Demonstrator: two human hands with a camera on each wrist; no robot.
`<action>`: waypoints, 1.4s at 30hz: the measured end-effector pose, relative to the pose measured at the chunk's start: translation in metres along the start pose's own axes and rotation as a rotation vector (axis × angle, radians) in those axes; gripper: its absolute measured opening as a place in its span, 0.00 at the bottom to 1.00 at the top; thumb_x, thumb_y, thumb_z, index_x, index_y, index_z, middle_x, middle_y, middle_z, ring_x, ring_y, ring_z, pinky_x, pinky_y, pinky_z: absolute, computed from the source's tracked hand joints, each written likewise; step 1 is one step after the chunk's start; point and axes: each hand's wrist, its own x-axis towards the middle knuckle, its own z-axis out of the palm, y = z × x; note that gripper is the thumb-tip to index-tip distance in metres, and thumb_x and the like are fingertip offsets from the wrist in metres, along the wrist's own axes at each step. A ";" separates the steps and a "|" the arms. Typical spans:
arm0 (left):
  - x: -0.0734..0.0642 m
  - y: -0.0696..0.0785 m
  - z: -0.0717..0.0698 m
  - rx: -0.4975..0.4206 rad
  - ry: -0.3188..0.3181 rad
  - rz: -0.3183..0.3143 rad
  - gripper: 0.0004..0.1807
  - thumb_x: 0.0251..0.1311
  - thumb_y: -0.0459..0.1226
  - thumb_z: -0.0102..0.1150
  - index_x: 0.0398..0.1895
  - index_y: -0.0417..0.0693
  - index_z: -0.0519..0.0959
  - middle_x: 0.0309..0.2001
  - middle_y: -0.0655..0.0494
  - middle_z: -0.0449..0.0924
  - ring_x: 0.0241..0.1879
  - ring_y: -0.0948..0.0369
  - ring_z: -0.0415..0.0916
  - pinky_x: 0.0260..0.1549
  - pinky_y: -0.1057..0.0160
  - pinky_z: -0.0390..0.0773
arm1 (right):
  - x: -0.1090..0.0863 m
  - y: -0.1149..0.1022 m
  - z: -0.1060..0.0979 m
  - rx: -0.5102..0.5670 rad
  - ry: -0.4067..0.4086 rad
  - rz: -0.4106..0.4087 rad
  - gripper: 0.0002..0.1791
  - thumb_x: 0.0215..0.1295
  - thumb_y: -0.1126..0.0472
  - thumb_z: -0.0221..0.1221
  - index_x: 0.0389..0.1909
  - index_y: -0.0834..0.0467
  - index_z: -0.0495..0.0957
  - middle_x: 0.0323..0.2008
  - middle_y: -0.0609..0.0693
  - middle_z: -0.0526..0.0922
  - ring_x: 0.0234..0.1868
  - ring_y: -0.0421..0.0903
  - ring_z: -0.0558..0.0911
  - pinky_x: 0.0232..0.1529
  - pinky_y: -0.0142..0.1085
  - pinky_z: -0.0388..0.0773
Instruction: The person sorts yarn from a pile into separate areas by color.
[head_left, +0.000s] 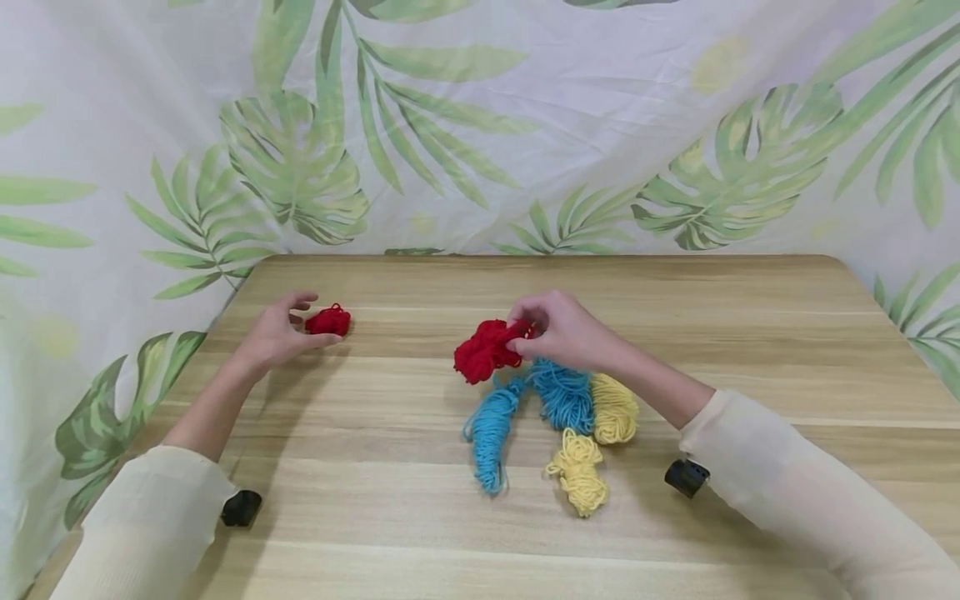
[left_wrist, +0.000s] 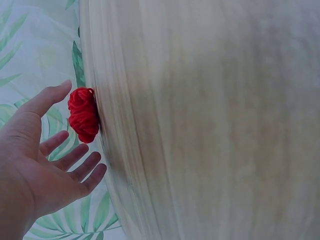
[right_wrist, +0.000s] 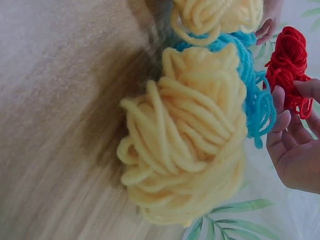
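Observation:
At the table's left side lies a small red yarn bundle (head_left: 328, 320). My left hand (head_left: 281, 333) is beside it, fingers spread and thumb apart; the left wrist view shows the palm turned toward the red bundle (left_wrist: 83, 115) with nothing gripped. Near the middle, my right hand (head_left: 561, 332) pinches one end of a second red yarn bundle (head_left: 486, 350) between thumb and fingers, above the blue yarn. In the right wrist view this red bundle (right_wrist: 289, 65) stands up from the fingertips.
Under and in front of my right hand lie two blue yarn bundles (head_left: 491, 437) and two yellow yarn bundles (head_left: 581, 475), close together. They rest on a wood-grain table (head_left: 360, 517). Behind it hangs a leaf-print cloth (head_left: 465, 125).

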 end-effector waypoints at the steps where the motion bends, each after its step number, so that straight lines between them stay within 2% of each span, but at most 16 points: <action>1: 0.000 0.000 0.000 -0.002 0.000 -0.002 0.49 0.62 0.41 0.74 0.77 0.30 0.56 0.71 0.23 0.60 0.63 0.30 0.65 0.59 0.36 0.73 | 0.001 0.000 0.000 0.002 -0.004 0.005 0.04 0.64 0.71 0.67 0.38 0.64 0.83 0.35 0.54 0.88 0.29 0.50 0.82 0.32 0.35 0.78; 8: 0.000 0.002 0.002 -0.002 0.005 0.003 0.48 0.62 0.41 0.74 0.77 0.30 0.57 0.71 0.24 0.61 0.63 0.32 0.66 0.58 0.37 0.73 | 0.010 -0.001 0.002 0.017 -0.017 0.008 0.03 0.65 0.72 0.66 0.38 0.65 0.83 0.37 0.56 0.89 0.32 0.57 0.86 0.35 0.36 0.80; 13: -0.001 0.003 0.000 0.002 -0.002 0.002 0.49 0.62 0.41 0.74 0.77 0.30 0.56 0.71 0.23 0.59 0.65 0.30 0.64 0.61 0.33 0.70 | 0.016 -0.001 0.004 0.039 -0.024 -0.003 0.03 0.66 0.73 0.65 0.38 0.66 0.82 0.37 0.57 0.90 0.33 0.62 0.87 0.36 0.36 0.78; 24: -0.002 0.005 -0.001 0.007 -0.007 0.009 0.49 0.61 0.40 0.74 0.77 0.29 0.56 0.71 0.22 0.60 0.65 0.30 0.64 0.61 0.33 0.70 | 0.023 -0.004 0.003 0.044 -0.026 0.016 0.04 0.66 0.72 0.65 0.40 0.67 0.82 0.39 0.57 0.90 0.32 0.60 0.87 0.34 0.35 0.77; 37: -0.001 0.005 0.000 0.005 -0.022 0.004 0.49 0.61 0.40 0.74 0.77 0.30 0.55 0.71 0.22 0.59 0.64 0.30 0.64 0.60 0.34 0.71 | 0.036 -0.002 0.006 0.043 -0.026 0.053 0.04 0.67 0.70 0.65 0.41 0.66 0.82 0.41 0.57 0.90 0.34 0.62 0.87 0.25 0.32 0.68; 40: -0.002 0.005 0.000 0.007 -0.025 -0.001 0.50 0.61 0.41 0.74 0.78 0.30 0.55 0.71 0.22 0.58 0.65 0.30 0.64 0.61 0.33 0.71 | 0.040 -0.003 0.008 0.035 -0.033 0.053 0.04 0.68 0.70 0.66 0.40 0.66 0.82 0.40 0.57 0.90 0.34 0.64 0.87 0.27 0.32 0.72; 42: -0.002 0.004 -0.001 0.010 -0.028 0.000 0.51 0.61 0.41 0.75 0.78 0.30 0.55 0.71 0.22 0.59 0.64 0.30 0.64 0.60 0.33 0.71 | 0.042 -0.003 0.009 0.026 -0.037 0.054 0.04 0.67 0.70 0.66 0.40 0.65 0.82 0.37 0.57 0.90 0.34 0.64 0.87 0.32 0.33 0.78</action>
